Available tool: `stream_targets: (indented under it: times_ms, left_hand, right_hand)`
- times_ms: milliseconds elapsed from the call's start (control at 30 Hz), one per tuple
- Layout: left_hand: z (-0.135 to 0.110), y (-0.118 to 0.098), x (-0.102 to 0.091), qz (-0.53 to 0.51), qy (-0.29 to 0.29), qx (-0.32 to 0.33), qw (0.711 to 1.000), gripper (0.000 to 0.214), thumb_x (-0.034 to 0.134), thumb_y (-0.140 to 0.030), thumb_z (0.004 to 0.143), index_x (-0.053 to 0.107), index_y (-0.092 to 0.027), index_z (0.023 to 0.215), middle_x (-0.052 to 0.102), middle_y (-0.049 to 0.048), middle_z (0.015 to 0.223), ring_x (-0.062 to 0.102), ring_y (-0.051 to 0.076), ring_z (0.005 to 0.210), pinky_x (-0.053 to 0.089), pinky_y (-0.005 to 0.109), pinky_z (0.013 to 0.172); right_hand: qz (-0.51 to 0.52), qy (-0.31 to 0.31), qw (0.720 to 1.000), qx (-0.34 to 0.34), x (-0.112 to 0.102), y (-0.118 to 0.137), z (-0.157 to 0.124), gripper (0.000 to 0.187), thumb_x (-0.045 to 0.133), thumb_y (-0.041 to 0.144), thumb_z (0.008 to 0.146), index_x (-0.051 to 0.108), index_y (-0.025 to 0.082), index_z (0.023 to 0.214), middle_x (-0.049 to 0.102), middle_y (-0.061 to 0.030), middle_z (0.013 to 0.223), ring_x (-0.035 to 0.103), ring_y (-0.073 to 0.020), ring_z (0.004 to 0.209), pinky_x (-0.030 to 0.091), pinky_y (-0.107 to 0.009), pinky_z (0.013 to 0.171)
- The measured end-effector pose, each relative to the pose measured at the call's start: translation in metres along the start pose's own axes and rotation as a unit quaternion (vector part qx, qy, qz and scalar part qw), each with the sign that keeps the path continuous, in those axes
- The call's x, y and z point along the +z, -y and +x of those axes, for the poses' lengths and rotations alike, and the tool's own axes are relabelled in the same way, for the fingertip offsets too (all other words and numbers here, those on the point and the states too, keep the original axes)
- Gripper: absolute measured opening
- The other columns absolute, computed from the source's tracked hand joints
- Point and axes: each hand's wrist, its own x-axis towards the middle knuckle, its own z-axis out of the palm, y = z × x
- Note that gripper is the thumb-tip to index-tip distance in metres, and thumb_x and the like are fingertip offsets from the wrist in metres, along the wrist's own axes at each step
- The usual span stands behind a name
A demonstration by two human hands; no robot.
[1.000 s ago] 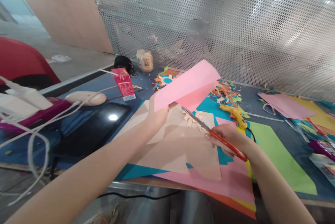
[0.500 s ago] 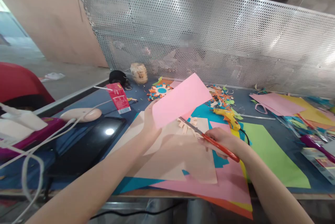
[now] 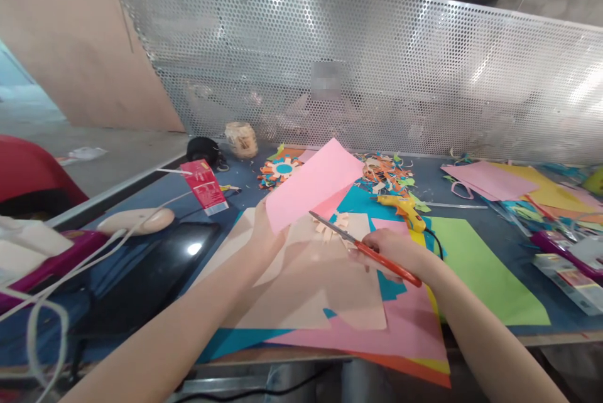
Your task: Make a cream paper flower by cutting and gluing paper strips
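My left hand (image 3: 267,227) grips the left end of a folded pink paper sheet (image 3: 316,183), raised and tilted above the table. In my right hand (image 3: 389,252) is a pair of scissors (image 3: 377,255) with red handles, its blades pointing up and left, just below the pink sheet. Whether the blades touch the sheet I cannot tell. Under both hands lies a large cream paper sheet (image 3: 301,296). Beneath the blades sits a cream paper cutout with fringed edges (image 3: 330,227). Farther back is a layered paper flower (image 3: 284,169) with a blue centre.
A yellow glue gun (image 3: 404,207) lies right of the hands, beside green paper (image 3: 480,271). Paper scraps (image 3: 389,171) heap up behind. At left are a black tablet (image 3: 155,274), a purple power strip (image 3: 89,246) and white cables. A perforated metal screen (image 3: 377,76) borders the back.
The whole view has shifted slightly, moving the scene a little left in the picture. Both hands keep their holds on the pink sheet and the scissors.
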Motion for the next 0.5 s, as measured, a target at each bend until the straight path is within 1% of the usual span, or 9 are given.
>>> stream_targets:
  times_ms: [67, 167, 233, 300, 333, 400, 467, 500]
  left_hand:
    - [0.002, 0.001, -0.002, -0.003, 0.005, 0.015, 1.0, 0.027, 0.045, -0.027, 0.081, 0.06, -0.022, 0.103, 0.07, 0.0021, 0.087, 0.064, 0.017, 0.084, 0.051, 0.025, 0.071]
    - [0.003, -0.001, -0.001, 0.007, 0.014, 0.039, 0.999, 0.026, 0.052, -0.022, 0.079, 0.06, -0.021, 0.103, 0.071, 0.0034, 0.089, 0.065, 0.018, 0.087, 0.052, 0.029, 0.077]
    - [0.004, -0.004, 0.002, 0.022, -0.001, 0.042, 0.999, 0.023, 0.057, -0.014, 0.075, 0.061, -0.019, 0.097, 0.071, 0.0031, 0.085, 0.066, 0.015, 0.081, 0.052, 0.027, 0.075]
    - [0.004, -0.007, 0.004, 0.032, -0.023, 0.026, 0.999, 0.014, 0.058, -0.008, 0.073, 0.062, -0.016, 0.084, 0.071, 0.002, 0.075, 0.066, 0.012, 0.07, 0.053, 0.021, 0.068]
    - [0.003, -0.008, 0.005, 0.034, -0.029, 0.013, 0.999, 0.01, 0.058, -0.007, 0.073, 0.062, -0.015, 0.079, 0.07, 0.0014, 0.071, 0.065, 0.01, 0.065, 0.053, 0.019, 0.064]
    - [0.001, -0.009, 0.007, 0.036, -0.023, -0.012, 0.999, 0.007, 0.058, -0.007, 0.073, 0.061, -0.013, 0.071, 0.069, 0.0009, 0.067, 0.064, 0.008, 0.059, 0.052, 0.016, 0.058]
    - [-0.002, -0.008, 0.008, 0.045, 0.0, -0.033, 0.998, 0.005, 0.062, -0.008, 0.071, 0.061, -0.013, 0.07, 0.069, 0.0015, 0.069, 0.064, 0.008, 0.058, 0.052, 0.016, 0.057]
    - [-0.004, -0.006, 0.009, 0.053, 0.012, -0.041, 0.998, 0.005, 0.065, -0.01, 0.069, 0.061, -0.013, 0.07, 0.069, 0.0019, 0.07, 0.064, 0.009, 0.059, 0.053, 0.017, 0.057]
  right_hand:
    - [0.002, -0.005, 1.0, -0.011, -0.001, 0.0, -0.001, 0.04, 0.048, 0.056, 0.076, 0.052, 0.019, 0.062, 0.042, 0.0023, 0.041, 0.045, -0.0118, 0.043, 0.031, -0.021, 0.044]
    - [0.023, 0.001, 0.999, -0.021, -0.003, -0.002, -0.002, 0.035, 0.051, 0.051, 0.075, 0.052, 0.019, 0.061, 0.04, 0.0026, 0.038, 0.046, -0.0129, 0.04, 0.032, -0.022, 0.043]
    - [0.056, 0.015, 0.998, -0.018, -0.004, -0.006, -0.001, 0.033, 0.051, 0.049, 0.076, 0.05, 0.02, 0.061, 0.038, 0.0038, 0.036, 0.043, -0.0123, 0.035, 0.032, -0.022, 0.039]
    - [0.113, 0.022, 0.993, -0.017, -0.004, -0.011, 0.002, 0.034, 0.048, 0.051, 0.076, 0.048, 0.02, 0.063, 0.036, 0.0056, 0.035, 0.039, -0.0107, 0.03, 0.03, -0.021, 0.033]
    - [0.147, 0.014, 0.989, -0.02, -0.003, -0.013, 0.005, 0.035, 0.047, 0.053, 0.076, 0.048, 0.02, 0.063, 0.035, 0.0065, 0.034, 0.037, -0.01, 0.028, 0.029, -0.021, 0.031]
    - [0.215, -0.04, 0.975, -0.039, 0.0, -0.015, 0.011, 0.037, 0.048, 0.055, 0.075, 0.045, 0.02, 0.063, 0.034, 0.0079, 0.035, 0.036, -0.0086, 0.027, 0.028, -0.019, 0.028]
    - [0.272, -0.126, 0.952, -0.063, 0.004, -0.016, 0.019, 0.037, 0.053, 0.054, 0.072, 0.042, 0.019, 0.061, 0.037, 0.0082, 0.037, 0.039, -0.0077, 0.027, 0.029, -0.018, 0.028]
    - [0.301, -0.169, 0.935, -0.075, 0.007, -0.016, 0.024, 0.037, 0.057, 0.052, 0.07, 0.041, 0.02, 0.062, 0.04, 0.0079, 0.04, 0.042, -0.0078, 0.028, 0.031, -0.018, 0.029]
